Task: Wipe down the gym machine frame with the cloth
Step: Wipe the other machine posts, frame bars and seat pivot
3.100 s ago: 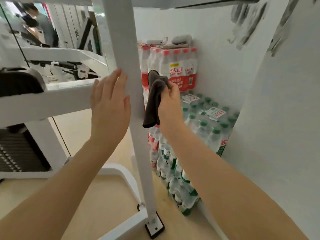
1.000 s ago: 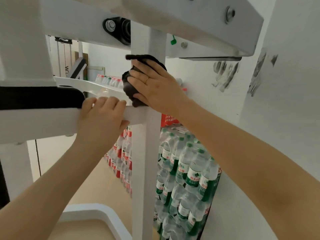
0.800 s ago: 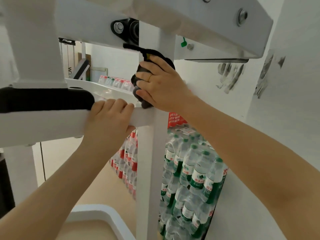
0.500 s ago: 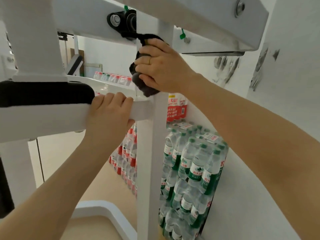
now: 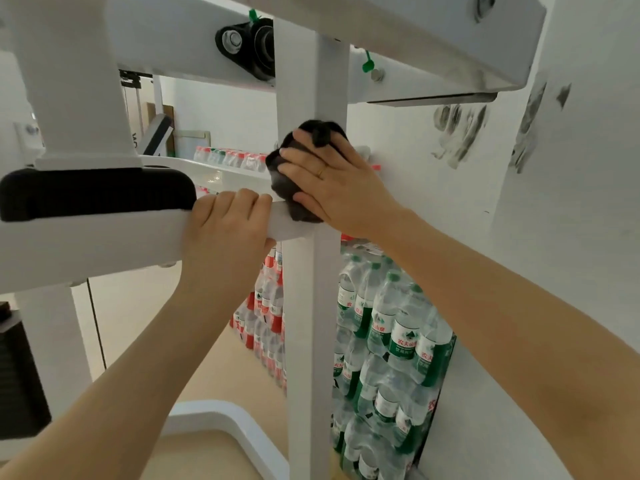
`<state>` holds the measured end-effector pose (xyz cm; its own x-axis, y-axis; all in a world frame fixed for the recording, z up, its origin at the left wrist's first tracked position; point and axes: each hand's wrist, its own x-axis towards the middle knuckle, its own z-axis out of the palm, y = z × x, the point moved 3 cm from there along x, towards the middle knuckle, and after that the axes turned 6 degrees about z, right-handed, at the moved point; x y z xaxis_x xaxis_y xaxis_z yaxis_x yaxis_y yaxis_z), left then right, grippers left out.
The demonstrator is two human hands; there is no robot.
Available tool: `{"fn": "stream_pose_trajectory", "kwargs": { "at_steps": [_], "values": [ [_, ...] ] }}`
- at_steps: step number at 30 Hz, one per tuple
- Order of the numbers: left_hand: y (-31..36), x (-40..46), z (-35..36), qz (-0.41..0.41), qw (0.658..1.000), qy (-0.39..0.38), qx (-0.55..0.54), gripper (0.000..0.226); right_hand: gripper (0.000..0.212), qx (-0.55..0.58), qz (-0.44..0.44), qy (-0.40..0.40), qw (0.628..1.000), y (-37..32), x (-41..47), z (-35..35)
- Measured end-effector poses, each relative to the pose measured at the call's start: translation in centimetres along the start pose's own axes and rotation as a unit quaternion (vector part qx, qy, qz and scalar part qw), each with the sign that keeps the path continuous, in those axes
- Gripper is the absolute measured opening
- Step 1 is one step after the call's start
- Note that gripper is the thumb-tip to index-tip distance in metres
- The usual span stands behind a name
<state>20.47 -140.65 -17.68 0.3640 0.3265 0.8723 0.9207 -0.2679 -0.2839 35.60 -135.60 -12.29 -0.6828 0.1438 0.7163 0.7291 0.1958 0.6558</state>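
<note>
We take the upright post [image 5: 313,306] of the gym machine frame as our landmark and read across from its left; furthest left sits a black pad [image 5: 97,192] on top of the white crossbar [image 5: 90,247] that runs into the post; our left hand [image 5: 228,233] grips that crossbar just left of the post, fingers curled together over its top edge, bracing us. On the post itself, just above where the crossbar meets it, our right hand [image 5: 332,185] presses the dark cloth [image 5: 294,168] against the front face, fingers spread over the bunched fabric and pinning it there. Right of the post and behind it stand stacked packs of water bottles [image 5: 388,341] against a scuffed white wall [image 5: 571,237]. We judge the step to be wiping the post's upper stretch; the next move calls for keeping firm pressure while carrying the cloth along the post and over the joint, then onto the crossbar, where our left hand would need to shift.
</note>
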Motion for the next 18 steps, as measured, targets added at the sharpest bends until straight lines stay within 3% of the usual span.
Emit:
{"fn": "stream_pose_trajectory", "kwargs": {
  "at_steps": [4, 6, 8, 10, 13, 16, 18],
  "values": [
    [0.1, -0.3, 0.3, 0.009, 0.999, 0.022, 0.028, 0.032, 0.045, 0.076, 0.128, 0.025, 0.989, -2.9, -1.8, 1.4],
    [0.2, -0.5, 0.5, 0.018, 0.998, 0.039, 0.045, 0.031, 0.051, 0.152, 0.199, -0.001, 0.968, -5.9, -5.2, 2.3],
    [0.5, -1.2, 0.9, 0.026, 0.997, 0.059, 0.036, 0.031, 0.051, 0.155, 0.217, -0.049, 0.962, -9.2, -9.7, 3.2],
    [1.6, -2.4, 1.1, 0.042, 0.996, 0.077, 0.002, 0.035, 0.05, 0.134, 0.213, -0.084, 0.964, -11.7, -13.0, 3.9],
    [3.8, -4.4, 1.3, 0.081, 0.99, 0.071, -0.095, 0.038, 0.053, 0.198, 0.309, -0.049, 0.929, -11.6, -11.5, 4.2],
    [4.5, -5.4, 1.8, -0.019, 0.969, 0.009, -0.247, 0.046, 0.061, 0.317, 0.427, 0.015, 0.846, -7.7, -6.4, 2.8],
    [5.2, -5.8, 2.3, -0.137, 0.917, -0.049, -0.37, 0.049, 0.065, 0.38, 0.462, 0.017, 0.801, -5.1, -3.9, 2.1]
  ]
}}
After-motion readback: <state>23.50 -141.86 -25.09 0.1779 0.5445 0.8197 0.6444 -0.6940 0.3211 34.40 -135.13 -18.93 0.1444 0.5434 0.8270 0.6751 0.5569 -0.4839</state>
